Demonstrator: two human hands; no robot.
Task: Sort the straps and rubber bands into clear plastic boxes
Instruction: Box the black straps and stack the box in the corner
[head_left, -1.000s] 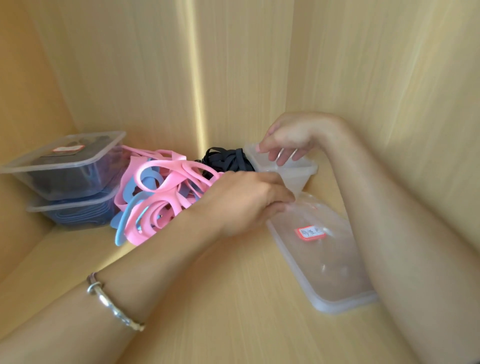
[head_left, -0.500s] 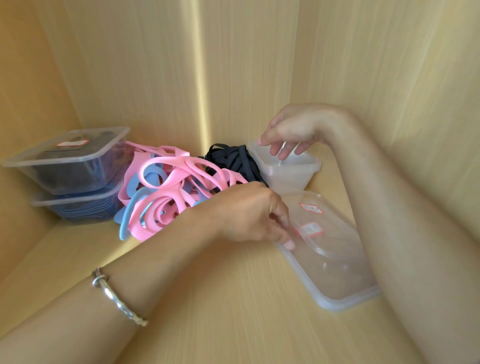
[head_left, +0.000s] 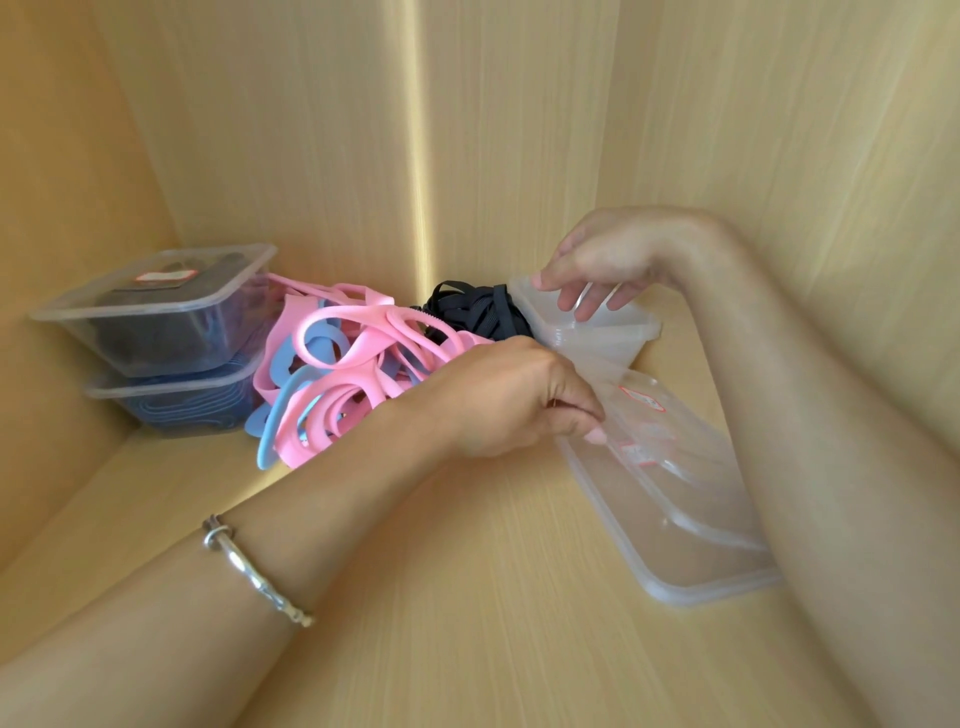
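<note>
A tangle of pink and blue rubber bands (head_left: 332, 374) lies in the middle of the wooden floor, with a bundle of black straps (head_left: 478, 312) behind it. My left hand (head_left: 509, 395) pinches the near edge of a clear lid (head_left: 675, 483) with a red-edged label; a second labelled lid seems to lie under it. My right hand (head_left: 602, 265) holds the rim of an empty clear plastic box (head_left: 618, 338) by the right wall, thumb outside and fingers curled inside.
Two lidded clear boxes are stacked at the left wall: the top box (head_left: 166, 312) holds dark straps, the lower box (head_left: 176, 405) blue bands. Wooden walls close in on the left, back and right. A silver bracelet (head_left: 254, 566) is on my left wrist.
My left hand slid from the lid's far end toward its near left edge and now pinches it. My right hand stays on the empty box's rim; the view shifted slightly.
</note>
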